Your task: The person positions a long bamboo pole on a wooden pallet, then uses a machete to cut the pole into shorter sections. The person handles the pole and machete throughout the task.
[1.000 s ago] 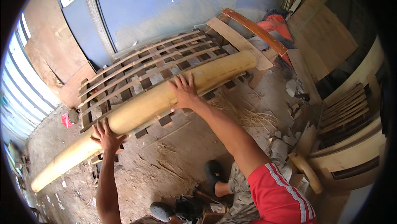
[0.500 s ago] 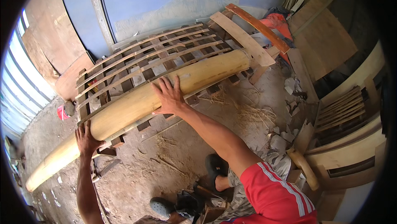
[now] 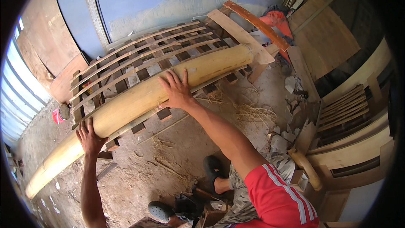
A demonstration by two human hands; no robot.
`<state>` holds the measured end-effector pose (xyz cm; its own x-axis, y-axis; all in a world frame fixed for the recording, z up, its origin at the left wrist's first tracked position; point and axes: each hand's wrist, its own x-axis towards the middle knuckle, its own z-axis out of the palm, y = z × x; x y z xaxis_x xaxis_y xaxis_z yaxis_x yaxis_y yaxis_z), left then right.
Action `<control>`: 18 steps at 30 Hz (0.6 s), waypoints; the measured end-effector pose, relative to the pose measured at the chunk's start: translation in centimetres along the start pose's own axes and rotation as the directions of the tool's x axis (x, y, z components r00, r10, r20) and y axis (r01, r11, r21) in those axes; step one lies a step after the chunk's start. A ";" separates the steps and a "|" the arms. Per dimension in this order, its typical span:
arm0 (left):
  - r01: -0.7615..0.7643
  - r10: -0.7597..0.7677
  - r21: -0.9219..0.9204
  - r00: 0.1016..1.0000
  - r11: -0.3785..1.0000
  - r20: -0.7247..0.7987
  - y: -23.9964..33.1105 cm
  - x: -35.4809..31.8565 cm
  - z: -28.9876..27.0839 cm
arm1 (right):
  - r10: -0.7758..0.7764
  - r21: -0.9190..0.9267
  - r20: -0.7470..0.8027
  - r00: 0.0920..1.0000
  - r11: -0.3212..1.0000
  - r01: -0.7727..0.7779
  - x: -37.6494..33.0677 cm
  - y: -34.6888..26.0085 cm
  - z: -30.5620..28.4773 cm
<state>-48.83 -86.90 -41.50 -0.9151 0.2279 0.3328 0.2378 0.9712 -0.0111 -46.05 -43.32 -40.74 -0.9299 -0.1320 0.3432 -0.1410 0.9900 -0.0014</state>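
A long, thick, pale yellow pole that looks like bamboo (image 3: pixel 135 102) lies aslant across the near side of a low wooden slatted frame (image 3: pixel 116 75). Its left end reaches past the frame towards the ground. My left hand (image 3: pixel 90 137) rests on the pole near the frame's left corner, fingers over the top and thumb along the near side. Farther right, my right hand (image 3: pixel 177 91) presses on the pole's middle with its fingers spread. Neither hand wraps the pole, which is much wider than their grasp. The pole's underside is hidden.
A pale plank (image 3: pixel 240 36) and a reddish-brown board (image 3: pixel 257 25) lie at the frame's right end. Slatted wooden panels (image 3: pixel 344 108) lean on the right, beside a short curved wooden piece (image 3: pixel 306 169). A hammer (image 3: pixel 202 191) lies by my feet. A red tin (image 3: pixel 58 116) stands at left.
Both hands and the pole appear to have shifted slightly rightward against the slats. The whole view has also moved a little. The hands stay on the pole.
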 end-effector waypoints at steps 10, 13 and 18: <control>0.019 -0.019 0.005 1.000 1.000 0.008 1.1 0.2 0.6 | 0.024 -0.008 0.045 0.999 1.000 -0.024 -0.6 1.6 0.0; 0.021 -0.021 -0.003 1.000 1.000 0.004 2.3 0.2 0.8 | 0.033 -0.007 0.062 0.998 0.999 -0.033 -0.8 2.8 -0.3; 0.041 -0.041 -0.003 0.997 0.999 0.062 4.5 0.9 0.7 | 0.074 -0.010 0.127 0.989 0.997 -0.074 -0.9 4.6 -1.2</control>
<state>-48.86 -82.27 -41.91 -0.9424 0.1915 0.2743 0.2006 0.9797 0.0054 -45.42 -38.63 -39.96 -0.9733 -0.0632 0.2205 -0.0688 0.9975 -0.0177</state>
